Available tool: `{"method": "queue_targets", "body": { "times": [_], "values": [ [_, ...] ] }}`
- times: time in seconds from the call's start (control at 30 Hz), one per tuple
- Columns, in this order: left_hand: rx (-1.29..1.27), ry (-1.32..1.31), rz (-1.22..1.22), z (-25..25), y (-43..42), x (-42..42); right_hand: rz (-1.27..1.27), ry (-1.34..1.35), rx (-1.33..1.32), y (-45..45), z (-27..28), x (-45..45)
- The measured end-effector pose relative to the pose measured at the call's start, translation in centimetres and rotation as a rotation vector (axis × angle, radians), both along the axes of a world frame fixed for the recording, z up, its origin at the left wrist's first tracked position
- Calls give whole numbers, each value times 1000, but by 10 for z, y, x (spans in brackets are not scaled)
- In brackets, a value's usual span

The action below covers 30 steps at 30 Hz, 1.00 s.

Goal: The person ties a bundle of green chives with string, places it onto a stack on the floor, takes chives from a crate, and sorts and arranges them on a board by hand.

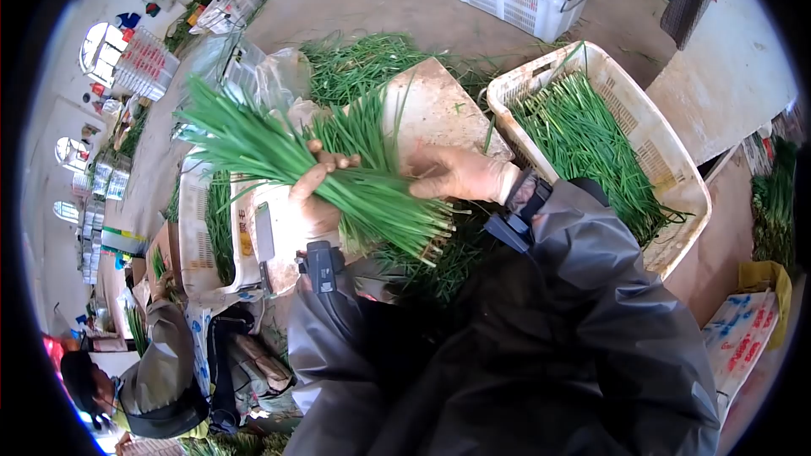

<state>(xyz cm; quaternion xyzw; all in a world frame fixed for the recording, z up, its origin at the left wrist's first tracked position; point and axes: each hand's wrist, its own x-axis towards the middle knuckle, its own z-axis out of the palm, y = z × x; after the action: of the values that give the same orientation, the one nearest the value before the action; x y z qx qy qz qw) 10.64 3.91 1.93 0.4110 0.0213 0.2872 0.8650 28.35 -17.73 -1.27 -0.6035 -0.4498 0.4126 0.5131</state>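
Note:
A thick bunch of garlic chives [363,203] lies slantwise across my hands, leaf tips to the upper left and pale cut ends to the lower right. My left hand [317,190] is wrapped round its middle, fingers over the top. At the stem side, my right hand [460,174] closes its thumb and fingers on the chives; some fingertips are hidden. Beneath the bunch is a worn, pale board [431,110], with more chives lying on it. A knife with a wide blade [265,232] rests left of my left hand.
At right stands a white crate [676,171] holding chives; another crate [196,241] is at left. Loose chives [359,67] are heaped beyond the board beside clear plastic bags [266,76]. Stacked crates [515,0] stand farther back. A co-worker [156,363] sits at lower left.

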Motion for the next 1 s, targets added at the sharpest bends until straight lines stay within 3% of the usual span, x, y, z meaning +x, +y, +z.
{"method": "queue_targets", "body": {
  "times": [0.1, 0.13, 0.17, 0.23, 0.33, 0.47, 0.5, 0.57, 0.6, 0.63, 0.77, 0.9, 1.0],
  "values": [
    [26, -74, 3, 6, 12, -24, 99, -291, 4, -8, -20, -3],
    [19, -82, 11, 7, 14, -30, 155, -162, -145, -18, 2, -10],
    [27, -94, 16, 7, 16, -36, 154, -428, -55, -13, -26, -8],
    [44, -116, 24, 9, 20, -48, 149, -76, -247, -20, -13, -25],
    [42, -131, 40, 9, 24, -61, 191, -54, -533, -20, 12, -36],
    [55, -133, 71, 11, 27, -78, 90, -234, -374, -26, -17, -27],
    [53, -136, 81, 11, 28, -81, 241, -849, -133, -32, -27, -17],
    [51, -150, 118, 11, 30, -86, -43, -932, -545, -35, -48, -30],
    [49, -147, 137, 12, 30, -87, 482, -1006, -515, -39, -19, -31],
    [46, -143, 154, 12, 31, -88, 375, -445, -653, -40, -1, -47],
    [34, -116, 165, 10, 26, -89, 64, 260, -398, -40, -22, -105],
    [57, -104, 136, 11, 17, -83, -168, 560, -382, -30, -25, -131],
    [96, -46, 164, 14, 2, -78, -181, 617, -344, -26, -38, -132]
  ]
}}
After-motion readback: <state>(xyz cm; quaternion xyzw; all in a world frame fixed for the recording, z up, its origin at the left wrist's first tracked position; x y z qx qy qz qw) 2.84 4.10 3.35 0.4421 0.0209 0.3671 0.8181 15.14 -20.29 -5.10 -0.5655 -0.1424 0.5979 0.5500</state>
